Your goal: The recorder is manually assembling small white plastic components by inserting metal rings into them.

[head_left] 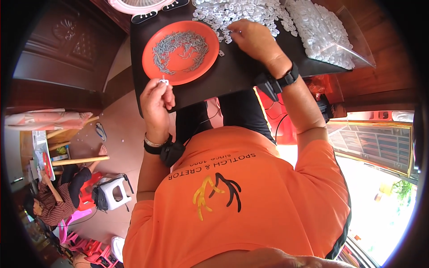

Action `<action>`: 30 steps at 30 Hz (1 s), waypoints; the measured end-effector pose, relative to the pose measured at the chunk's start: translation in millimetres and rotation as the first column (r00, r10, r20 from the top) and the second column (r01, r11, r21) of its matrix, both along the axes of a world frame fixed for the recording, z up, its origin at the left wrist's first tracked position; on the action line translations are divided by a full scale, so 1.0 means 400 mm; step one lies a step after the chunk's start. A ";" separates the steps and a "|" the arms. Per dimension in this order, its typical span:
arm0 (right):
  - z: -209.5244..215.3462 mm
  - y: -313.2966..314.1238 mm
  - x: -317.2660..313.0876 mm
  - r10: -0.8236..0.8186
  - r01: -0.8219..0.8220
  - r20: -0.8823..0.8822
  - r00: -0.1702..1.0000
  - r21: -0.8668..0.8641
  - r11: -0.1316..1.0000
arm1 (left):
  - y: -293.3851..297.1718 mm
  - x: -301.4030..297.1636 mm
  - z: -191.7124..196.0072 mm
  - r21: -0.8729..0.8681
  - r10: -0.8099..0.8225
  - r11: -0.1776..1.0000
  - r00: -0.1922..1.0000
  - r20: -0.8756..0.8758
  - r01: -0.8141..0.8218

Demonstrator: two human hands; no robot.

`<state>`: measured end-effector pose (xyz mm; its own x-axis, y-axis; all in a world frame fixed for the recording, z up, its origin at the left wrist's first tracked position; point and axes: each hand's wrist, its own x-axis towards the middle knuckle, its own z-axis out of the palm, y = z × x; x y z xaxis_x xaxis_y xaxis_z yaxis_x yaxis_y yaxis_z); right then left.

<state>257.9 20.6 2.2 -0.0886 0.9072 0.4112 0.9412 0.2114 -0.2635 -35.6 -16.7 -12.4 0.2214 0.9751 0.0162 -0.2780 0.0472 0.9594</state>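
My left hand [156, 100] is by the near left rim of a round orange-red plate [149, 60]. Thumb and fingers pinch a small white plastic clip [164, 82], with a thin nail standing up from it. Many short grey nails [167, 47] lie in a rough ring on the plate. My right hand [257, 41] reaches to the near edge of a loose heap of small white plastic clips [254, 13]. Its fingers are curled together among the nearest pieces; what they hold, if anything, is too small to tell.
A clear bag [321, 33] packed with white pieces stands at the dark table's [201, 91] right end. A pink fan base [138, 5] sits at the far left. On the floor to the left, another person [58, 201] sits near a white stool [117, 193].
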 end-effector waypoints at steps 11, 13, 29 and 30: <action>-0.031 0.206 0.153 0.017 -0.001 0.379 0.925 -0.043 0.999 | 0.011 -0.027 -0.021 -0.021 0.003 1.000 1.000 0.007 -0.003; -0.022 0.178 0.124 0.078 -0.039 0.349 0.934 -0.117 0.992 | 0.006 -0.031 -0.018 -0.031 0.008 0.999 1.000 0.023 -0.007; 0.049 -0.036 0.087 0.224 -0.209 0.109 0.968 -0.130 0.969 | 0.029 -0.055 -0.014 -0.088 -0.120 0.987 0.983 0.138 0.133; 0.057 -0.034 0.085 0.206 -0.196 0.062 0.977 -0.144 0.970 | 0.031 -0.056 -0.014 -0.092 -0.120 0.987 0.983 0.138 0.134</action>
